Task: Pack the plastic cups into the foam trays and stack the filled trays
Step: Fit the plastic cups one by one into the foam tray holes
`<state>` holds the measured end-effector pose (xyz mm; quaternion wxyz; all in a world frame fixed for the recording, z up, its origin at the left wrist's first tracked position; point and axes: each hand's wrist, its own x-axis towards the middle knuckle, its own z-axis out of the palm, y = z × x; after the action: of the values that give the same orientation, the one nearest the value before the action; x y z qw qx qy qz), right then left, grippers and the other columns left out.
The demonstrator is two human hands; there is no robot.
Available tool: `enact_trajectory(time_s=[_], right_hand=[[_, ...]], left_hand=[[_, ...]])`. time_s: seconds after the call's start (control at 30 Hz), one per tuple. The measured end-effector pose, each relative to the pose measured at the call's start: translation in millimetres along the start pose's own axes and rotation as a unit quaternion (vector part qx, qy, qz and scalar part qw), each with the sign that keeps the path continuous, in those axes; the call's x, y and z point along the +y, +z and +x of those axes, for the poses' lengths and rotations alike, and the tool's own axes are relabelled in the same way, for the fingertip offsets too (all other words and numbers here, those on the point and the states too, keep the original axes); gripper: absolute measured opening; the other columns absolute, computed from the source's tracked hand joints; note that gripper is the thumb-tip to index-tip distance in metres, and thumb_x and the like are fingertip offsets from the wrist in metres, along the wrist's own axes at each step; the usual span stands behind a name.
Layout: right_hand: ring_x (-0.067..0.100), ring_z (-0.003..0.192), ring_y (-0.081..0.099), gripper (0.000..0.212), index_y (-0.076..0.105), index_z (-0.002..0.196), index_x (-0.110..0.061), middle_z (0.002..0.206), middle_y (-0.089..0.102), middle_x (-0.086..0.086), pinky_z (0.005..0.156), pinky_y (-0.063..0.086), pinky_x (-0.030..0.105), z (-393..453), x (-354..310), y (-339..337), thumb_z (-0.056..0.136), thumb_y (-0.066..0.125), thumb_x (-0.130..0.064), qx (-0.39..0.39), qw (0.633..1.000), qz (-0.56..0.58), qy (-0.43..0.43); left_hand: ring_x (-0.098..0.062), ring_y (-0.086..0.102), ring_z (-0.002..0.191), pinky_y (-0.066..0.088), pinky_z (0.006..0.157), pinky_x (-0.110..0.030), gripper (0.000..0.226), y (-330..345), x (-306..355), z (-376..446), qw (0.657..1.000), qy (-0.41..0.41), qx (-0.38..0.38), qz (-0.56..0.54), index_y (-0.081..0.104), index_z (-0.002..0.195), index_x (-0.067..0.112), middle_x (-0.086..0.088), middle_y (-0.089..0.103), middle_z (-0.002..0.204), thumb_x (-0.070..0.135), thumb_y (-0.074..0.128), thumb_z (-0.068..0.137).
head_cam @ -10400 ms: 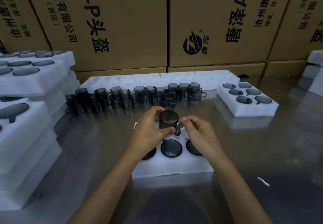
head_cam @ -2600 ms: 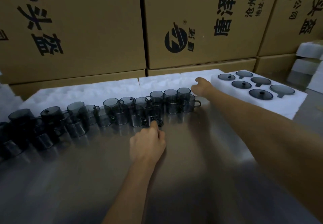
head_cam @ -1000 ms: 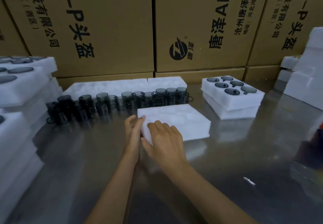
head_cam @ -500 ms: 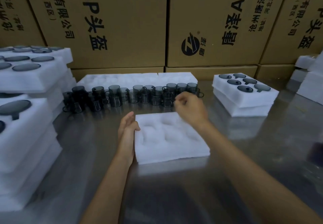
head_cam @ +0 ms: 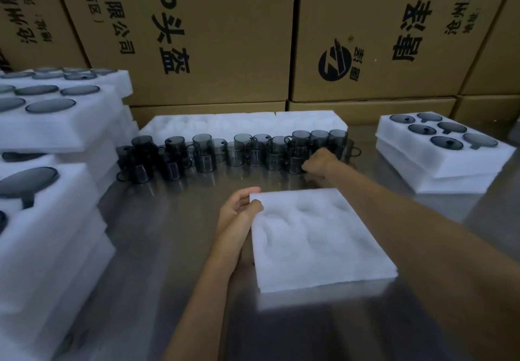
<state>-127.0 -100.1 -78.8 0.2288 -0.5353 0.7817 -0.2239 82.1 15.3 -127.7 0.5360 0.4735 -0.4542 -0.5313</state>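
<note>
Now that the empty foam tray [head_cam: 318, 237] lies flat near the table's front edge, where the left hand [head_cam: 239, 214] grips its far-left corner, the right hand [head_cam: 320, 161] has reached out to the row of smoky plastic cups [head_cam: 239, 152]; its fingers are curled at one, though whether they grip it I cannot tell. Filling can begin. Filled trays [head_cam: 441, 146] stand on the steel table [head_cam: 168, 234], cartons [head_cam: 197, 37] behind.

The steel counter [head_cam: 168, 248] carries an empty tray [head_cam: 318, 237], rows of cups [head_cam: 242, 152], and filled tray stacks [head_cam: 439, 149].
</note>
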Motion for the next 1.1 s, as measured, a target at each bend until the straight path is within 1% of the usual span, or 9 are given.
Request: enact_trajectory(time_s=[0.1, 0.23, 0.33, 0.4, 0.47, 0.63, 0.77, 0.93, 1.1], right_hand=[[0.024, 0.074, 0.055, 0.019, 0.055, 0.075, -0.007, 0.077, 0.059, 0.013, 0.060, 0.042, 0.029, -3, 6, -3, 0.094, 0.055, -0.010, 0.002, 1.000, 0.024, 0.001], [0.023, 0.086, 0.062, 0.021, 0.068, 0.079, -0.001, 0.083, 0.068, 0.011, 0.079, 0.049, 0.028, -23, 19, -21, 0.092, 0.063, -0.017, 0.079, 0.994, 0.065, -0.043], [0.013, 0.080, 0.059, 0.015, 0.067, 0.074, -0.022, 0.075, 0.064, -0.009, 0.076, 0.042, 0.023, -64, 28, -27, 0.087, 0.073, -0.021, 0.136, 0.973, 0.147, -0.114], [0.012, 0.075, 0.058, 0.023, 0.062, 0.069, -0.030, 0.073, 0.064, -0.010, 0.075, 0.045, 0.026, -98, 34, -26, 0.085, 0.076, -0.020, 0.143, 0.953, 0.204, -0.170], [0.012, 0.074, 0.057, 0.026, 0.063, 0.069, -0.033, 0.074, 0.065, -0.008, 0.076, 0.047, 0.030, -127, 36, -21, 0.084, 0.077, -0.017, 0.146, 0.931, 0.245, -0.229], [-0.003, 0.069, 0.055, 0.028, 0.066, 0.071, -0.034, 0.071, 0.065, -0.021, 0.067, 0.041, 0.010, -182, 32, -16, 0.086, 0.075, -0.012, 0.114, 0.896, 0.301, -0.307], [-0.001, 0.073, 0.057, 0.016, 0.070, 0.077, -0.027, 0.076, 0.067, -0.021, 0.066, 0.039, 0.006, -198, 28, -11, 0.087, 0.076, -0.015, 0.065, 0.914, 0.255, -0.309], [0.000, 0.070, 0.056, 0.003, 0.076, 0.083, -0.022, 0.080, 0.071, -0.017, 0.066, 0.041, 0.006, -199, 33, -3, 0.084, 0.079, -0.022, 0.040, 0.934, 0.243, -0.257], [0.000, 0.078, 0.063, 0.006, 0.080, 0.086, -0.025, 0.083, 0.075, -0.012, 0.068, 0.044, 0.010, -194, 39, 7, 0.087, 0.076, -0.030, 0.025, 0.946, 0.252, -0.203]], left_hand=[[-0.023, 0.069, 0.092, 0.056, 0.079, -0.035, 0.029, 0, 1, -1, 1.000, -0.007, -0.001, 0.007, 0.073, 0.106, 0.022, -0.006, 0.072, 0.106, 0.002, 0.062, 0.088], [-0.030, 0.070, 0.092, 0.056, 0.085, -0.044, 0.027, -2, 6, -7, 1.000, -0.022, -0.014, -0.005, 0.073, 0.105, 0.020, -0.013, 0.073, 0.109, 0.003, 0.061, 0.088], [-0.031, 0.071, 0.093, 0.056, 0.086, -0.045, 0.028, -2, 9, -15, 0.999, -0.032, -0.043, -0.002, 0.074, 0.106, 0.021, -0.014, 0.073, 0.109, 0.004, 0.061, 0.088], [-0.020, 0.070, 0.086, 0.057, 0.076, -0.033, 0.028, 0, 15, -22, 0.999, -0.021, -0.035, 0.016, 0.072, 0.107, 0.022, -0.011, 0.073, 0.109, 0.004, 0.063, 0.088], [-0.015, 0.068, 0.091, 0.056, 0.077, -0.023, 0.029, 1, 21, -25, 0.999, 0.028, -0.004, 0.029, 0.069, 0.109, 0.018, -0.006, 0.072, 0.107, 0.000, 0.065, 0.088], [-0.008, 0.054, 0.128, 0.041, 0.111, -0.031, 0.058, 7, 42, -46, 0.973, 0.209, -0.034, 0.089, 0.056, 0.129, 0.025, 0.005, 0.061, 0.133, -0.004, 0.073, 0.083], [-0.003, 0.045, 0.136, 0.039, 0.112, -0.028, 0.078, 3, 45, -55, 0.953, 0.262, -0.100, 0.118, 0.044, 0.143, 0.038, 0.018, 0.053, 0.141, 0.009, 0.081, 0.080], [-0.006, 0.051, 0.131, 0.040, 0.113, -0.044, 0.070, 2, 30, -49, 0.964, 0.223, -0.076, 0.122, 0.054, 0.136, 0.036, 0.014, 0.059, 0.136, 0.013, 0.085, 0.077], [-0.008, 0.053, 0.130, 0.040, 0.114, -0.044, 0.062, 5, 20, -35, 0.969, 0.195, -0.091, 0.124, 0.058, 0.131, 0.037, 0.013, 0.063, 0.133, 0.008, 0.081, 0.081]])
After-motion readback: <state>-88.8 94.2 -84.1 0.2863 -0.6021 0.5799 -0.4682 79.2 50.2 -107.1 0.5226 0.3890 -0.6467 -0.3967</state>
